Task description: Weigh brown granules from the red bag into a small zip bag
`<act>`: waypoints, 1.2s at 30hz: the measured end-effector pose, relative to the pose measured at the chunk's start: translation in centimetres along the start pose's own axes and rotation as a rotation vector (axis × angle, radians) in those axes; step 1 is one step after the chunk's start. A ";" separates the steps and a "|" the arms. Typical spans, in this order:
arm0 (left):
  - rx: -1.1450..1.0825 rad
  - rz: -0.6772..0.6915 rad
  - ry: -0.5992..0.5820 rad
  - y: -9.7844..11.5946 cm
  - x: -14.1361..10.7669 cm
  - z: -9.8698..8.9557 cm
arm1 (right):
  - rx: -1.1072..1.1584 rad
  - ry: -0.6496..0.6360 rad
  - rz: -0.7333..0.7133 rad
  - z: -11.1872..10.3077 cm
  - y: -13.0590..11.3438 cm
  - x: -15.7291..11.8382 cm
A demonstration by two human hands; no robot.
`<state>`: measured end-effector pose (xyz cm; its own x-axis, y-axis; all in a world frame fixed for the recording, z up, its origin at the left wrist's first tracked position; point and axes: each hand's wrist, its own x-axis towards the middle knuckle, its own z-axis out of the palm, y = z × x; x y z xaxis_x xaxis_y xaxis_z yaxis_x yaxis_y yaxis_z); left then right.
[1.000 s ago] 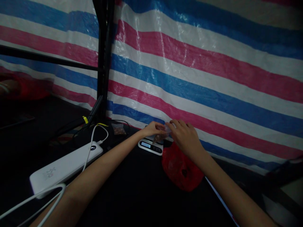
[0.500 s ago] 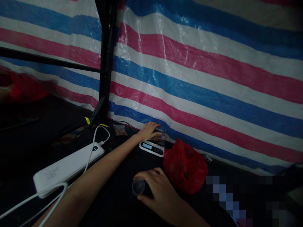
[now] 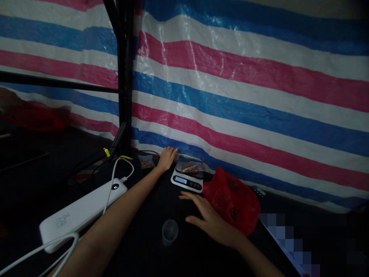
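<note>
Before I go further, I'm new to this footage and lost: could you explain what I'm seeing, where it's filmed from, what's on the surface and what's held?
There is no machine here, just a person's two bare hands, seen by one camera worn on the head, looking forward and down. The left hand is beside a white scale; the right hand is spread near a red bag. Neither appears to hold anything. On the dark surface there are also a clear cup and a white power bank. A small bag of brown pieces lies on the scale; another small bag lies left of the left hand.
</note>
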<state>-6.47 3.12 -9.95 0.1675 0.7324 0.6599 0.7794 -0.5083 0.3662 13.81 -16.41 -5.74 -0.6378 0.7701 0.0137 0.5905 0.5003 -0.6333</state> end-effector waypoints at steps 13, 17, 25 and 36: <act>-0.132 -0.080 -0.010 0.6 -0.3 -0.3 | 0.365 -0.115 0.031 -4.2 4.2 -0.5; -0.136 -0.064 -0.047 0.7 -0.3 -0.5 | 0.406 -0.003 0.090 -5.1 5.5 -0.6; -0.132 -0.039 -0.105 0.7 -0.4 -0.5 | 0.234 0.031 0.180 -6.7 7.3 -1.5; -0.094 -0.010 -0.147 0.6 -0.5 -0.2 | 0.134 0.366 0.230 -7.2 7.6 3.2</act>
<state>-6.22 2.32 -9.95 0.2520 0.7921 0.5560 0.7224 -0.5362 0.4365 19.84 -7.32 -4.88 -0.2664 0.9566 0.1185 0.6114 0.2627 -0.7465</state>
